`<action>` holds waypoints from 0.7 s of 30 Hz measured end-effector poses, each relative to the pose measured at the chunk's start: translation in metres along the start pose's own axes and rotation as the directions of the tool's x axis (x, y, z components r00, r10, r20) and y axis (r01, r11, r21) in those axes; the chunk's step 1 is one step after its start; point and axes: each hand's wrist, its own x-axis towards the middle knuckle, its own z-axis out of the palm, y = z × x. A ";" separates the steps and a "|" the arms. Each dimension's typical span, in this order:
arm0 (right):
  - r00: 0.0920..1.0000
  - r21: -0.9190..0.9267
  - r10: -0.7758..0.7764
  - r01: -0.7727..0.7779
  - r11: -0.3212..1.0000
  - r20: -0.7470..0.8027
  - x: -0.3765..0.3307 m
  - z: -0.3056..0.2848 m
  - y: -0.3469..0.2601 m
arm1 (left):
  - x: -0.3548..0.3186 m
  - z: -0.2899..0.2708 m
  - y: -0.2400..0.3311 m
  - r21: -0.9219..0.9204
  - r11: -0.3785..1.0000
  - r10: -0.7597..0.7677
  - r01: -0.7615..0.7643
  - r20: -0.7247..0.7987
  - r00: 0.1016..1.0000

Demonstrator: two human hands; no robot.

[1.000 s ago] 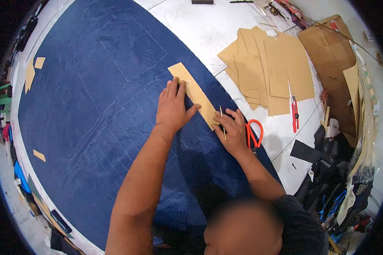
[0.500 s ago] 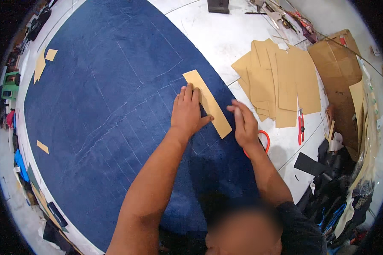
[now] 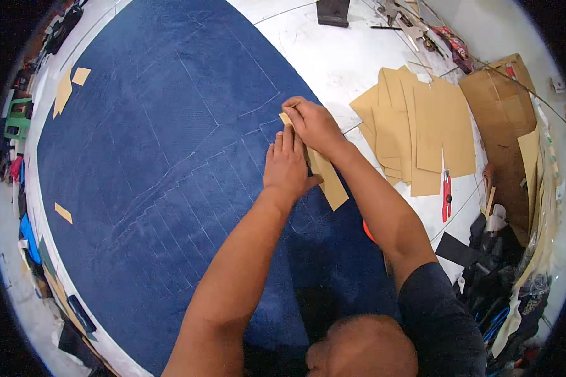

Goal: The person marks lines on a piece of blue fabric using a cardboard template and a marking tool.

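Observation:
A large dark blue fabric [image 3: 126, 207] lies spread before me, marked with thin pale lines. On its right part rests a narrow tan cardboard strip [image 3: 333, 188], slanting from upper left to lower right. My left hand [image 3: 285, 166] lies flat along the strip's left edge with its fingers stretched out, touching it. At the strip's far end, my right hand [image 3: 318, 129] is closed in a pinch, its forearm crossing over the strip. Whatever sits between those fingertips is too small to make out. The right hand and arm hide part of the strip's middle.
Right of the fabric lie a pile of tan cardboard pieces [image 3: 421, 132] and a red-handled cutter [image 3: 446, 195]. An orange handle [image 3: 368, 231] shows partly beneath my right forearm. Small cardboard pieces [image 3: 63, 94] lie at the fabric's left edge. A brown carton [image 3: 500, 94] leans by the wall.
My right hand has moved up and left, from beside the strip's lower end to its far end, and its fingers have closed. My left hand stays flat on the strip.

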 end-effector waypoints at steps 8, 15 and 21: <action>0.998 -0.074 -0.007 0.011 0.997 0.055 0.000 -0.001 0.000 | 0.004 -0.006 0.007 0.085 0.996 -0.034 0.026 0.093 0.995; 0.995 -0.076 -0.079 0.083 0.994 0.065 0.000 -0.003 0.002 | 0.003 -0.005 0.007 0.072 0.997 -0.030 0.025 0.072 0.997; 0.997 -0.061 0.030 -0.026 0.998 0.074 0.003 -0.005 -0.002 | 0.003 -0.007 0.008 0.054 0.998 -0.044 0.040 0.070 0.997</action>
